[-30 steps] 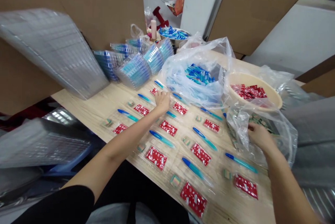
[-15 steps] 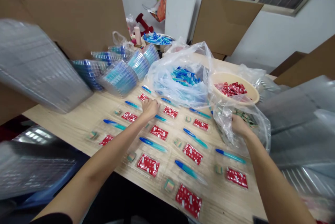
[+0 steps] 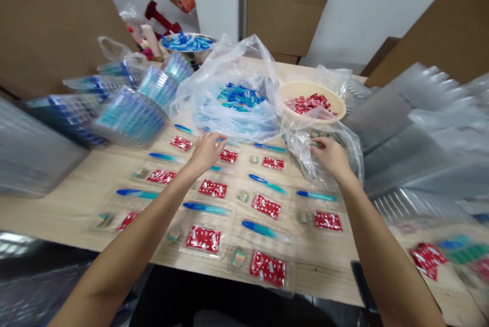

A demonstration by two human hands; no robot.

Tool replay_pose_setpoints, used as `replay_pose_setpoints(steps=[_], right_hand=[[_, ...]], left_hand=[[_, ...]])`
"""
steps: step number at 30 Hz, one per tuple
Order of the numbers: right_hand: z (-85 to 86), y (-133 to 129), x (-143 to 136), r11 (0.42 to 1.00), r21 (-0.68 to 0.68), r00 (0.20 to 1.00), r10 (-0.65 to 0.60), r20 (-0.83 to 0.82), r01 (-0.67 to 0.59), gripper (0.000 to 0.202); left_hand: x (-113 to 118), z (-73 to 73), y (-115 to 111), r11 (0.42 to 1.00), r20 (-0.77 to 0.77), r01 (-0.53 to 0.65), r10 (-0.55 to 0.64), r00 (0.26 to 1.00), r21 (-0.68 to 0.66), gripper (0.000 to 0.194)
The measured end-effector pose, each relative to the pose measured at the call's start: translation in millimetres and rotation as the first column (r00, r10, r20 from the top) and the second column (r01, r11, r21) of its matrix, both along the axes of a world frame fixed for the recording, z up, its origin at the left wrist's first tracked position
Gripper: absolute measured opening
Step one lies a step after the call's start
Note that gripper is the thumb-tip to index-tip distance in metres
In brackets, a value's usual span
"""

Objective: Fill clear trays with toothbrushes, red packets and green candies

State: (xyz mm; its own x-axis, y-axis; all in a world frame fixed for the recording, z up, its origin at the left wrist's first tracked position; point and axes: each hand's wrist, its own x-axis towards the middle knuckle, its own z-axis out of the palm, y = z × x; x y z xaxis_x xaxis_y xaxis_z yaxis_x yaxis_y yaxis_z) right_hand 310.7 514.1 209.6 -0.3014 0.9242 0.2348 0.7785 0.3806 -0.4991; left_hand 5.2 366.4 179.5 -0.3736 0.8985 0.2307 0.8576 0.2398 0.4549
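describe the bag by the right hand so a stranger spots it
On the wooden table, find the cream basin of red packets. Just in front sits a clear bag, the right hand at its mouth. Unlike the larger bag of blue pens to its left, it holds small greenish pieces.

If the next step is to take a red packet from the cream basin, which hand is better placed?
Probably the right hand: it is at the clear bag beside the cream basin; the left hand is farther away.

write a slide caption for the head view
Left hand over rows of blue pens and red packets, right hand at the opening of a clear plastic bag.
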Motion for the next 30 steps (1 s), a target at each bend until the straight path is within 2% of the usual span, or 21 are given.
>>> replay_pose_setpoints(steps=[3, 5, 7, 10, 13, 16, 21, 26, 30], right_hand=[[-1.6, -9.3, 6.1, 0.997, -0.052, 0.954, 0.034, -0.297, -0.052, 0.023], [-2.5, -15.1, 8.3, 0.986, -0.112, 0.848, 0.050, -0.527, -0.128, 0.029], [-2.5, -21.1, 9.1, 0.969, -0.153, 0.742, 0.043, -0.669, -0.194, 0.038], [-0.1, -31.0, 9.9, 0.954, -0.164, 0.615, 0.026, -0.788, -0.250, 0.043], [4.2, -40.2, 13.5, 0.950, -0.152, 0.550, 0.023, -0.835, -0.271, 0.042], [7.3, -46.2, 17.7, 0.959, -0.122, 0.560, 0.043, -0.827, -0.254, 0.038], [4.8, -48.1, 16.7, 0.969, -0.091, 0.537, 0.049, -0.842, -0.230, 0.040], [1.4, -48.1, 12.9, 0.971, -0.066, 0.556, 0.076, -0.827, -0.231, 0.043], [3.5, -49.8, 11.7, 0.968, -0.055, 0.579, 0.100, -0.809, -0.244, 0.038]], left_hand=[[33.7, 15.5, 15.1, 0.974, 0.128, 0.203, -0.215, 0.968, 0.105, 0.022], [62.5, 27.5, 26.7, 0.912, 0.219, 0.340, -0.389, 0.895, 0.230, 0.020], [91.9, 38.2, 39.9, 0.831, 0.254, 0.446, -0.534, 0.807, 0.331, 0.019], [128.9, 47.3, 62.1, 0.748, 0.285, 0.514, -0.646, 0.708, 0.420, 0.018], [151.2, 47.6, 80.0, 0.732, 0.344, 0.498, -0.668, 0.660, 0.465, 0.018], [160.7, 43.7, 86.0, 0.696, 0.323, 0.508, -0.700, 0.637, 0.507, 0.017], [162.5, 40.5, 80.8, 0.634, 0.237, 0.524, -0.736, 0.634, 0.568, 0.015], [161.5, 39.5, 82.2, 0.630, 0.237, 0.528, -0.741, 0.629, 0.569, 0.013], [163.7, 35.6, 88.7, 0.660, 0.361, 0.473, -0.733, 0.577, 0.584, 0.016]])
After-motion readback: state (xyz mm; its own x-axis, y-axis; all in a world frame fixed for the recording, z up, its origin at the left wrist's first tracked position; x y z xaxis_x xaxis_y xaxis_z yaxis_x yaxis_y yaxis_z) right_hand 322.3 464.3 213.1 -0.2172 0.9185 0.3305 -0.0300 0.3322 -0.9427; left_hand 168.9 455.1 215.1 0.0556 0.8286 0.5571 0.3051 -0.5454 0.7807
